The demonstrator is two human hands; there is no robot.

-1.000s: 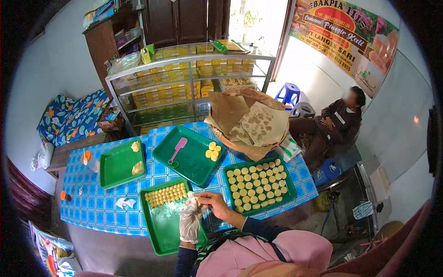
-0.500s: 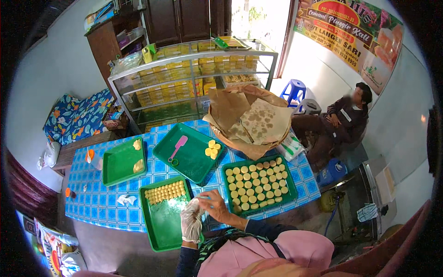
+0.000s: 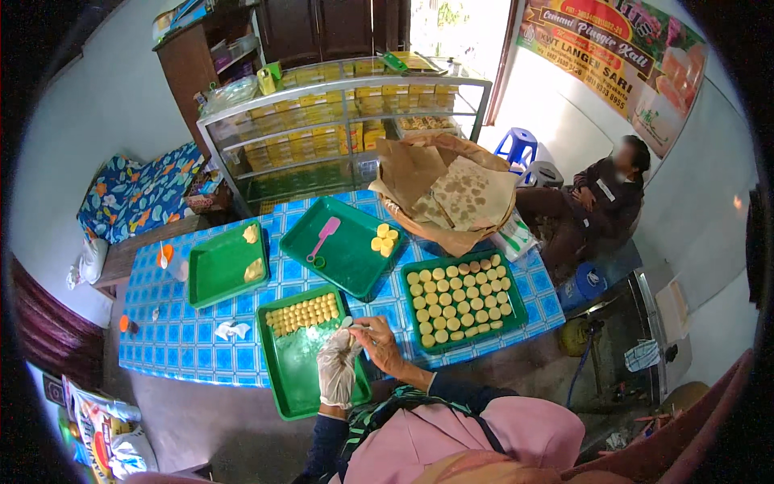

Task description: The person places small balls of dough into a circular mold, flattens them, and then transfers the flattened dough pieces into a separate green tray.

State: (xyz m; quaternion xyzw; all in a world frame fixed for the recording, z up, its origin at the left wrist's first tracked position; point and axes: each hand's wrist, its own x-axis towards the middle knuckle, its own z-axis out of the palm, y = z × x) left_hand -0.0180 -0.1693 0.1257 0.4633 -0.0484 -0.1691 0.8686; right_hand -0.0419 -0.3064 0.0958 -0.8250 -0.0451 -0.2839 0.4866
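My left hand (image 3: 336,373), in a whitish see-through glove, is raised over the right side of the near green tray (image 3: 300,395). Its fingers are curled. My bare right hand (image 3: 382,348) meets it from the right, fingers bent in a pinch at the gloved fingertips. A small pale bit (image 3: 347,321) shows there, too small to tell whether it is dough or glove. Rows of small dough balls (image 3: 302,314) line the far end of the near tray. To the right, another green tray (image 3: 522,316) holds many flat round pale cakes (image 3: 458,306).
Behind lies a green tray (image 3: 310,226) with a pink spatula (image 3: 326,234), a ring and yellow rounds (image 3: 385,239). Another tray (image 3: 211,278) holds dough lumps. A paper-lined basket (image 3: 455,194) stands at the table's back right. Beyond it, a person (image 3: 610,189) sits by the wall.
The whole view has shifted slightly, so the table sits higher and further right. My hands remain together, and the right fingers have bent more tightly at the glove's fingertips.
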